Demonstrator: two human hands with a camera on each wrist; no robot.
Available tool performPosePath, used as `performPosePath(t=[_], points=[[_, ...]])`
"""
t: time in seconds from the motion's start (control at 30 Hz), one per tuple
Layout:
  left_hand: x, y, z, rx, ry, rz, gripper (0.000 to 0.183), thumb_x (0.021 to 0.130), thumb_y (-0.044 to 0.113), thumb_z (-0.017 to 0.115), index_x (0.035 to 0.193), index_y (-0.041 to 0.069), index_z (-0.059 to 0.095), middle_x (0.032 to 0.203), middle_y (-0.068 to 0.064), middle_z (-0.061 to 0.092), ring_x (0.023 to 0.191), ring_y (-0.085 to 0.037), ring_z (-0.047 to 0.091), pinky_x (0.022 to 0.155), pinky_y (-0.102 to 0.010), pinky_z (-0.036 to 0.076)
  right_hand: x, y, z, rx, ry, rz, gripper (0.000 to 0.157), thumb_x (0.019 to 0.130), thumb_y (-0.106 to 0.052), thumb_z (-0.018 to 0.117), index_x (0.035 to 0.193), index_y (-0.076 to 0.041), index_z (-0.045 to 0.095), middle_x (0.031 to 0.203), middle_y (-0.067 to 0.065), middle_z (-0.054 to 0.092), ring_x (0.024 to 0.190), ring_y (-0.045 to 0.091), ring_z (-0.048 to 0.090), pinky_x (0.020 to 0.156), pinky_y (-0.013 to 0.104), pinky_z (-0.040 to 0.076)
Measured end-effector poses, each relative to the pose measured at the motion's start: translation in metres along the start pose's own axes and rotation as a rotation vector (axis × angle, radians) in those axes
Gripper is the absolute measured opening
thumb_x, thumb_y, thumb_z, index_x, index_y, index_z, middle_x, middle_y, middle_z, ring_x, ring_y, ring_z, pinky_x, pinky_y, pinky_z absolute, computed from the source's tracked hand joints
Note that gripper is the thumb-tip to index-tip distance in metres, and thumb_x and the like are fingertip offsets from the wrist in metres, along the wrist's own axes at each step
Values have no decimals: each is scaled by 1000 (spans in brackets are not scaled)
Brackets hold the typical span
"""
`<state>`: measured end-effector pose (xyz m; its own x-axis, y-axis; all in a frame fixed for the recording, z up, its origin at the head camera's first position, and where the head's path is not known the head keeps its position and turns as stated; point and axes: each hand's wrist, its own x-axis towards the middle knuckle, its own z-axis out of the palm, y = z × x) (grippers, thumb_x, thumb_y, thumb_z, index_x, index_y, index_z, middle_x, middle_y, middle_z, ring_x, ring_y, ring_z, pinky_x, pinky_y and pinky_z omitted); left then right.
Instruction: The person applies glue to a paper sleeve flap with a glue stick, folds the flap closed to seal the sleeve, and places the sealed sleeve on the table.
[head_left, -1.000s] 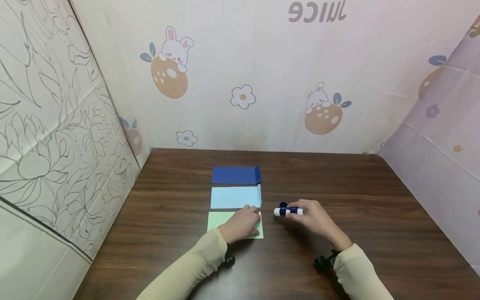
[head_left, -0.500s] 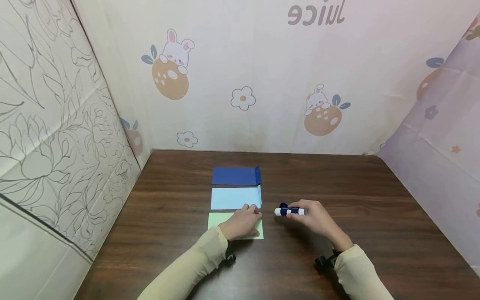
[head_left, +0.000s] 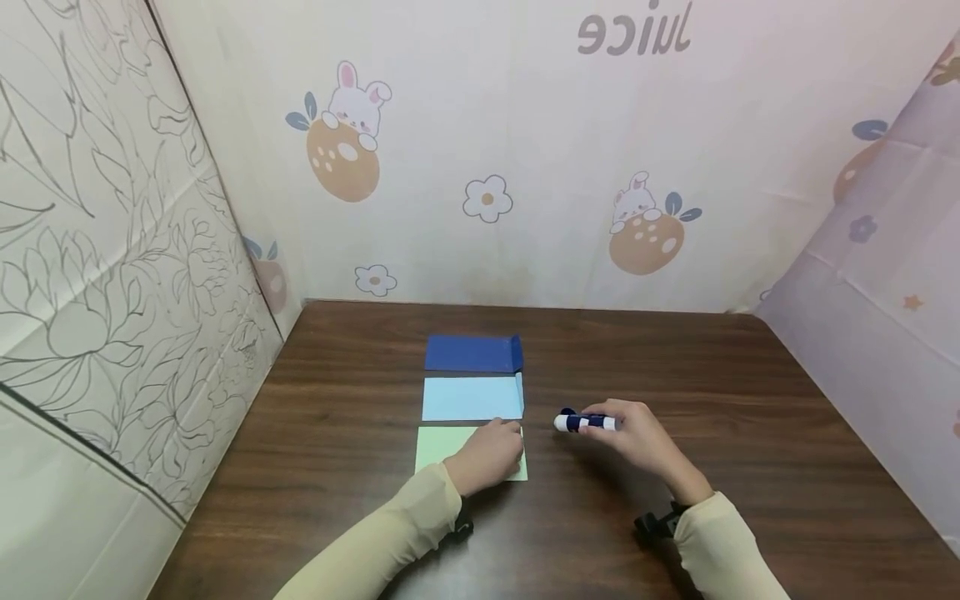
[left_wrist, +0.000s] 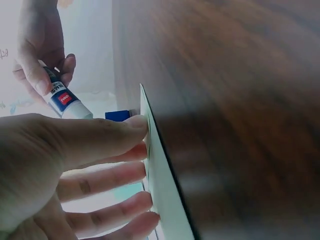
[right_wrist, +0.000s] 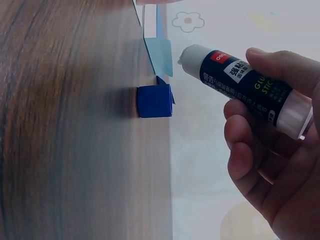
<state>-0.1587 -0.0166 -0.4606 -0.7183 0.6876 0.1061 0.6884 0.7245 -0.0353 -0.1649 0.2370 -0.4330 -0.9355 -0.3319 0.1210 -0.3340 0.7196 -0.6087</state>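
Note:
A glue stick (head_left: 587,423) with a dark blue label and a white body is gripped between the thumb and fingers of my right hand (head_left: 633,433). It is held above the table, its uncapped end pointing left; the right wrist view shows the label closely. A dark blue cap (right_wrist: 155,101) stands on the table just behind it, partly hidden in the head view. My left hand (head_left: 487,457) lies over a pale green paper (head_left: 438,446) near its right edge. In the left wrist view its fairly straight fingertips (left_wrist: 137,200) and thumb touch that paper.
Behind the green paper lie a light blue paper (head_left: 468,398) and a dark blue paper (head_left: 468,353), each with a folded flap at its right end. The brown wooden table (head_left: 675,358) meets printed curtains (head_left: 487,250) at the back and sides.
My left hand has turned slightly, its fingers drawing in at the green paper's right edge. My right hand and the glue stick have shifted a little to the right, away from the cap.

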Motion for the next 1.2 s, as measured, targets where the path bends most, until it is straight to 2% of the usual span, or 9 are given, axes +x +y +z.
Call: performPosePath(t=[0.2,0.33,0.57,0.67,0.77,0.9,1.07,1.2], points=[[2,-2,1,-36,-18,-37,12,80,24,77,77,15,70,80,1,65,73,-15,58,67,-23,48,-1,-1,-1,5,-7,8,25,88,-27,73,104,-9,73,96,7,70,75,15,56,60,23,47],[2,-3,2,-16,-33,-43,22,82,32,78,83,12,69,87,0,65,78,-15,59,71,-23,50,0,-1,-1,8,-12,13,25,88,-27,73,104,-9,72,96,6,70,75,14,56,60,23,47],[1,6,1,58,-139,-66,40,83,52,71,89,12,73,103,-3,61,87,-14,52,70,-21,52,1,0,2,11,-8,14,24,87,-28,73,103,-10,73,94,5,70,73,12,56,59,23,47],[1,10,-1,52,-152,-81,34,83,50,72,83,16,74,99,-2,63,86,-14,53,66,-21,52,1,0,4,10,-5,12,24,87,-29,73,102,-10,73,93,5,70,73,12,56,59,23,48],[2,12,-2,43,-121,-81,23,84,39,74,78,17,74,87,-1,66,79,-14,56,62,-23,52,1,-1,4,16,-9,13,24,88,-29,73,102,-10,73,94,5,70,74,12,56,59,23,48],[5,10,0,51,-20,-65,13,85,21,71,73,15,72,73,1,68,69,-14,61,60,-26,51,0,-1,4,22,-17,17,24,88,-30,73,102,-10,73,94,5,70,74,12,56,60,23,48],[12,4,5,27,88,-99,15,80,13,73,66,16,70,70,1,66,62,-14,62,51,-26,49,0,0,4,13,-18,15,23,88,-30,73,102,-11,73,94,4,70,75,13,56,61,22,48],[16,1,4,4,105,-133,18,83,8,70,67,15,70,69,0,65,59,-14,62,48,-27,48,0,-1,5,21,-21,15,23,88,-29,73,102,-11,73,96,5,70,77,14,57,62,23,49]])
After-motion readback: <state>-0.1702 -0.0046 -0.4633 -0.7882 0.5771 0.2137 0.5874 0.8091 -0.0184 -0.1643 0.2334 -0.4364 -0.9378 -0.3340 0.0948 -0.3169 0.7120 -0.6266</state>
